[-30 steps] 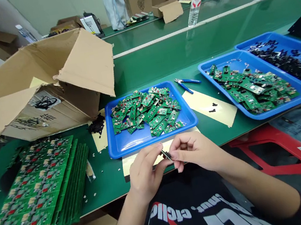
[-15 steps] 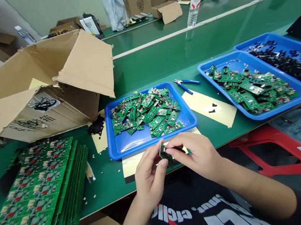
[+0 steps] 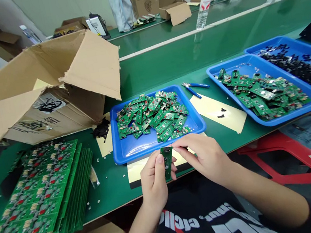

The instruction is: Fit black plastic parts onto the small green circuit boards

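Observation:
Between the thumb and fingers of my left hand [image 3: 154, 176] a small green circuit board [image 3: 167, 162] stands nearly upright, its flat face toward me. My right hand [image 3: 203, 156] is closed in a pinch at the board's upper right edge; what lies between those fingertips, if anything, is too small to make out. Just beyond both hands is a blue tray [image 3: 126, 154] piled with similar small green boards [image 3: 156, 118]. A yellow sheet [image 3: 136, 170] lies under the tray's near edge.
At left stand stacked green board panels [image 3: 41, 193] and an open cardboard box [image 3: 59, 101]. Blue-handled cutters [image 3: 195, 87] lie beside a yellow sheet [image 3: 217, 111] with black scraps. Rightward are another tray of boards [image 3: 267, 122] and a tray of black parts [image 3: 299, 63]. A red stool [image 3: 290, 165] is below.
My left hand has turned the circuit board so its flat face now shows. My right fingertips have drawn from the board's face to its upper right edge.

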Tool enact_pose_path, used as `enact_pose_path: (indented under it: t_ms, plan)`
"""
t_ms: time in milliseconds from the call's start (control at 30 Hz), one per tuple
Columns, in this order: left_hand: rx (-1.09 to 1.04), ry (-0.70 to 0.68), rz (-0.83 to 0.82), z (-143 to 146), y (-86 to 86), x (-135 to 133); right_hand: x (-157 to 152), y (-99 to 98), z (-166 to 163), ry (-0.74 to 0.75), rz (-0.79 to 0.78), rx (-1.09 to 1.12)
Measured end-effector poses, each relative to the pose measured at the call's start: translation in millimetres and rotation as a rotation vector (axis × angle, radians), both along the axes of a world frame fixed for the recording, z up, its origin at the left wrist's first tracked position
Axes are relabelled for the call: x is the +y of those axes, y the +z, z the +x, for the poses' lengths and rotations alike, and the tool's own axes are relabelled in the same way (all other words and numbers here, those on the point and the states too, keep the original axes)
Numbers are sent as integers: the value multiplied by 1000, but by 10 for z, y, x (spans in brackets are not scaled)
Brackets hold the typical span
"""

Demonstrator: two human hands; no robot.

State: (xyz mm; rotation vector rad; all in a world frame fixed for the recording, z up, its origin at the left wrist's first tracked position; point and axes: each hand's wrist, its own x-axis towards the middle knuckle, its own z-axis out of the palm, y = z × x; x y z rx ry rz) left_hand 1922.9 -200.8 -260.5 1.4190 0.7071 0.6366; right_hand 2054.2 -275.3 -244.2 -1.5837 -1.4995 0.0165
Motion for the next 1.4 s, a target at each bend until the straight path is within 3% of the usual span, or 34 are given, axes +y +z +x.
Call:
enact_pose_path:
  t_ms: [433,633,767,833,967,1033,1133,1200,1400]
  plan:
    - [212,-300,-12,-43,228,123,17,87,170,95,9,-209]
    - [321,-433,32,-40,279,180,64,66,285,347,2,-171]
    - [298,-423,265,-22,235,170,71,80,291,376,39,-15]
    - [239,-428,441,-20,189,165,47,85,290,321,82,143]
    - [149,-244,860,-37,106,188,-3,53,324,97,96,792]
    - [95,-140,1050,-42,84,212,-22,22,323,171,-121,1079]
    - [-6,-91,1256,-38,68,242,-55,-7,252,422,-463,1308]
    - [-42,-74,1326,-34,65,249,-82,-5,183,494,-466,1392]
    - [-39,24,1390,-44,79,245,-133,67,85,505,-351,1481]
